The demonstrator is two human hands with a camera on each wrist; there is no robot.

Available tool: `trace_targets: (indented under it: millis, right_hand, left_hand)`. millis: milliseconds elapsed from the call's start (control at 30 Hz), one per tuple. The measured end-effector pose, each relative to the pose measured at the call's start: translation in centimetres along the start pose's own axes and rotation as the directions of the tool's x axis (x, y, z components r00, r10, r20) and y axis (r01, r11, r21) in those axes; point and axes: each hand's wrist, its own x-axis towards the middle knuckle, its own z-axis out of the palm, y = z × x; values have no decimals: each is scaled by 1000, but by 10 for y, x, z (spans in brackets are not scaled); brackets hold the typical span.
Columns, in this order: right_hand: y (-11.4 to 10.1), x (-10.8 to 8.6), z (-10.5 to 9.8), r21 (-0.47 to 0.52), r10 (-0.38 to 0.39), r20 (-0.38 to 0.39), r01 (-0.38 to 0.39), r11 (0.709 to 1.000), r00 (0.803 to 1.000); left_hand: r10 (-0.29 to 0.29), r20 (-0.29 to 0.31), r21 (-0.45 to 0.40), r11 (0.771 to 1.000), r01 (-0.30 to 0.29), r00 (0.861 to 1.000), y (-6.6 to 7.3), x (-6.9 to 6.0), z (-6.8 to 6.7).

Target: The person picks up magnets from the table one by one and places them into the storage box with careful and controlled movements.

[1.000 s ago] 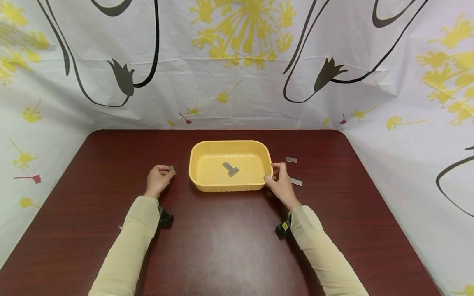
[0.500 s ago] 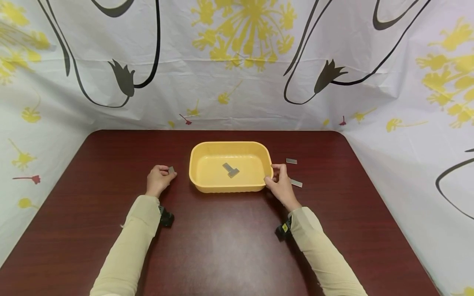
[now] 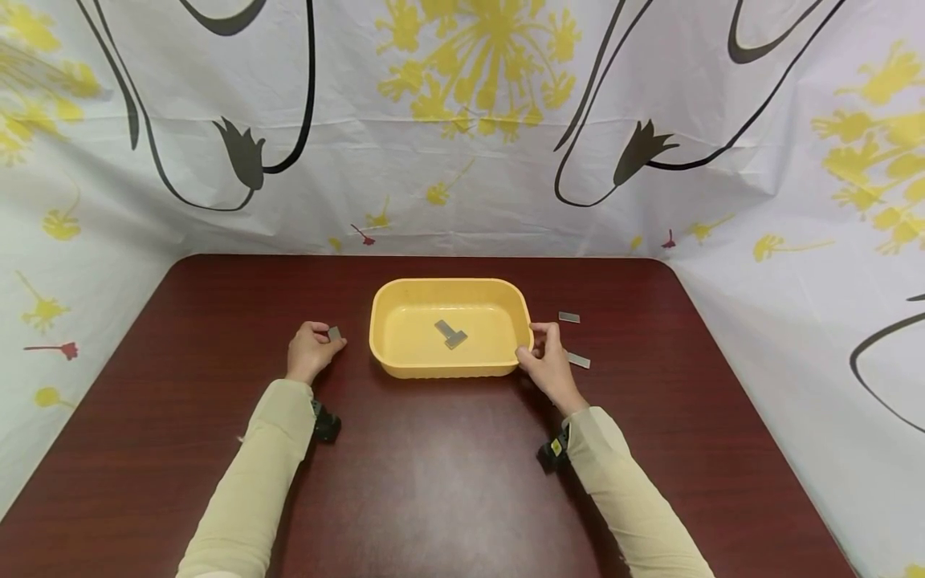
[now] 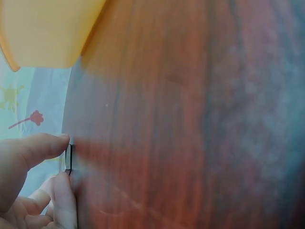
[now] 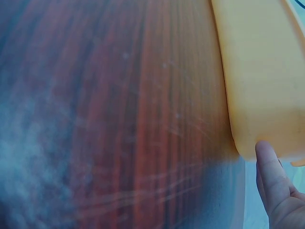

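I see long cream sleeves (image 3: 249, 478), black cameras (image 3: 328, 423) at eight and five o'clock, the latter wearing a yellow patch (image 3: 556, 446).

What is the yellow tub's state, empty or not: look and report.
Not empty: the head view shows the yellow tub with two small gray strips lying on its floor.

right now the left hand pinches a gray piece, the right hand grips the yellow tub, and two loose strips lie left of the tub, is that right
The side is wrong: in the head view, the two loose strips lie right of the yellow tub. The rest holds: the left hand pinches a gray piece and the right hand grips the tub.
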Motion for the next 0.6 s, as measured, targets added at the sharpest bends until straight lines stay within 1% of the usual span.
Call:
trace_targets:
  millis: [100,300,467,600]
  right_hand:
    - [1,1,0,-7,32,9,-32,999,999]
    - [1,1,0,-10,41,7,-41,999,999]
    - [1,1,0,-1,23,6,-23,1000,1000]
    - [2,-1,1,15,-29,-11,29,999,1000]
  left_hand:
    - [2,0,14,1000,-2,1000,1,-1,-1]
    - [12,17,25,1000,-12,1000,2,-1,-1]
    - [22,25,37,999,-23,999,2,-2,-2]
    - [29,32,46,998,-30,999,2,-2,-2]
